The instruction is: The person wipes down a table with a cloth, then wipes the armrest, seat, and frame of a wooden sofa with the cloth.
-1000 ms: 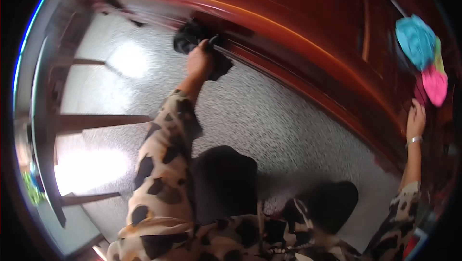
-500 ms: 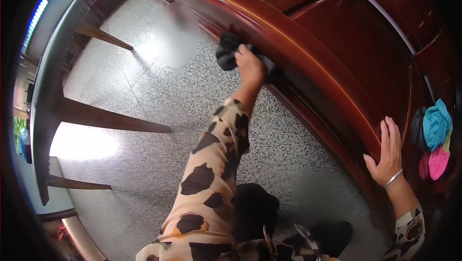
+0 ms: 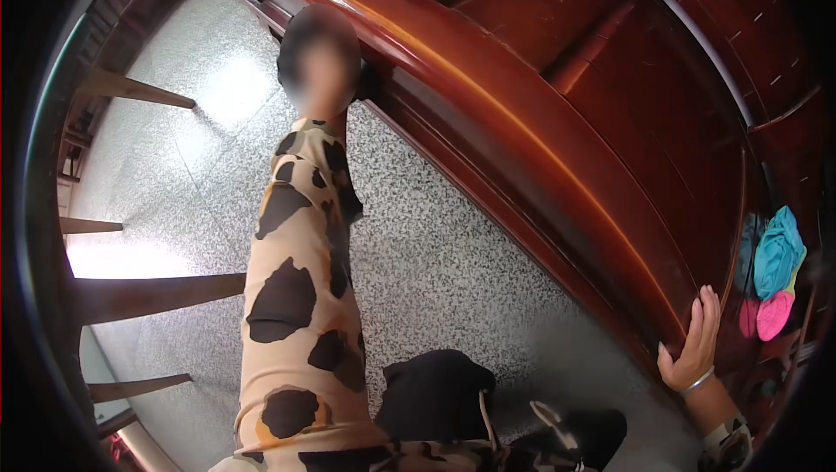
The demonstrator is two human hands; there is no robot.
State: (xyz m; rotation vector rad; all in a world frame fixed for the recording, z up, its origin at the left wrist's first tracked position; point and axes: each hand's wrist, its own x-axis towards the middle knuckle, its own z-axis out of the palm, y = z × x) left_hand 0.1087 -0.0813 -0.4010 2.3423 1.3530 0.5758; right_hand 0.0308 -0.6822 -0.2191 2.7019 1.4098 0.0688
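My left hand reaches far forward to the lower front of a glossy red-brown wooden bench. A round blur covers its fingers. Dark cloth shows around the hand, matching the black cloth gripped in the earlier frame, and lies against the bench's front panel. My right hand, with a silver bangle at the wrist, rests with its fingers stretched out on the bench's front edge. Right of it, on the bench, lie a bunched blue cloth and a pink cloth.
Speckled grey floor spreads below the bench. On the left stands a table with tapering wooden legs, one close to my left sleeve. My dark-clothed knee shows at the bottom. Light glares off the floor.
My left hand has moved farther forward and left along the bench's lower front with the black cloth. My right hand stays on the edge, lower in view as the view has shifted.
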